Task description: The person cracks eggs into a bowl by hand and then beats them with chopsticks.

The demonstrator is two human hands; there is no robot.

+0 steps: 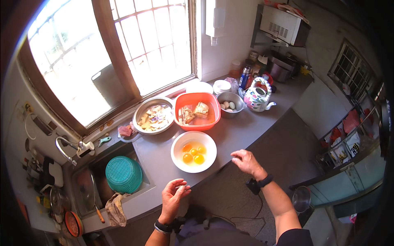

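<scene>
A white bowl (177, 160) with several raw egg yolks stands on the grey counter (236, 133) in front of me. My left hand (173, 197) hovers at the counter's near edge just below the bowl, fingers curled inward; whether a small pale thing lies in them is unclear. My right hand (246, 161) floats to the right of the bowl over the counter edge, fingers loosely apart and holding nothing. Behind the white bowl sits an orange basin (196, 124) holding two brownish chunks, and a small steel bowl (236, 98) with whole eggs.
A metal bowl of peelings (143, 107) stands left of the basin. A floral kettle (257, 97), bottles and a pot line the counter's far right. A teal basket (123, 174) lies in the sink under a tap (67, 149); a rag (116, 209) hangs on the sink edge.
</scene>
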